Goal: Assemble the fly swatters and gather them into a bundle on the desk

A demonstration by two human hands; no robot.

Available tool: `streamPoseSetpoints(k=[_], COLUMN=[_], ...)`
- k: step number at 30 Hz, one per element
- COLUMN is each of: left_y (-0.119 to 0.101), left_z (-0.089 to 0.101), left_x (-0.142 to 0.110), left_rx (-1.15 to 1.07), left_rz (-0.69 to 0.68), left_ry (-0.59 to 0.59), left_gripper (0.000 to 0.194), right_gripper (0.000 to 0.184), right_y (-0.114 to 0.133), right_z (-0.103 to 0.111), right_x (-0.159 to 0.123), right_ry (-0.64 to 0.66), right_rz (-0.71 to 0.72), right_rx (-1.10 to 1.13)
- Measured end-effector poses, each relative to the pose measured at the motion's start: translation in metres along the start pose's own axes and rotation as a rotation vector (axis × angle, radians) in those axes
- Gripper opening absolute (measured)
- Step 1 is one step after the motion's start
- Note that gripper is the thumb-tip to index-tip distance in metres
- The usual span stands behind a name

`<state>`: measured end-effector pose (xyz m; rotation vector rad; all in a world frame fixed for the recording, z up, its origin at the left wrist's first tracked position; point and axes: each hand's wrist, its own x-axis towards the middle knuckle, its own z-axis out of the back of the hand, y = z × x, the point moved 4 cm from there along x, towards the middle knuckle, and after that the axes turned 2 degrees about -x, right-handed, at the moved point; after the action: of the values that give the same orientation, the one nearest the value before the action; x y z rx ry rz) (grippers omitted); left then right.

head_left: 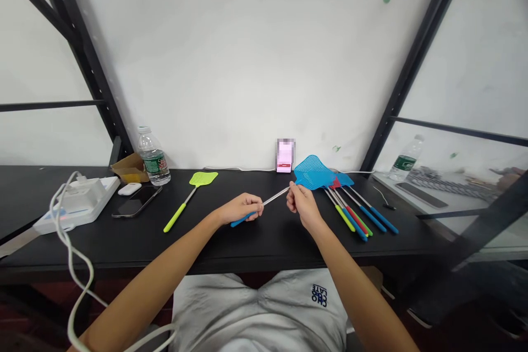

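On the black bench [206, 253], a clear plastic bottle [154, 162] stands at left; next lies a yellow-green fly swatter with a metal shaft [190, 196]. The left hand [242, 209] is closed round the handle of a blue mesh fly swatter [275, 197]; the right hand [303, 204] pinches its shaft near the head. The step looks like two-handed handling; shifting either grip would call for the other to steady it. Farther right lie several blue, red and green-handled swatters [355, 219].
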<state>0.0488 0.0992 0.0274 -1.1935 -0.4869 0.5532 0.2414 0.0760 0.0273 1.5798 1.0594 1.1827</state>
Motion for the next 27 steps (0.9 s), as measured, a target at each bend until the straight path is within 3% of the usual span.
streamPoseSetpoints(k=[7,16,27], left_y=[-0.004,-0.002,-0.004], left_z=[-0.001,0.003,0.004], left_x=[0.000,0.003,-0.003], left_rx=[0.044,0.067,0.062], left_rz=[-0.008,-0.022,0.012], left_ry=[0.047,0.035,0.052], left_gripper=[0.027,0.021,0.019], right_gripper=[0.048,0.047,0.045], right_y=[0.004,0.003,0.008], right_z=[-0.004,0.001,0.043], right_x=[-0.004,0.000,0.019], right_ry=[-0.037,-0.071,-0.152], right_rz=[0.048,0.005,-0.006], right_rx=[-0.026,0.023,0.039])
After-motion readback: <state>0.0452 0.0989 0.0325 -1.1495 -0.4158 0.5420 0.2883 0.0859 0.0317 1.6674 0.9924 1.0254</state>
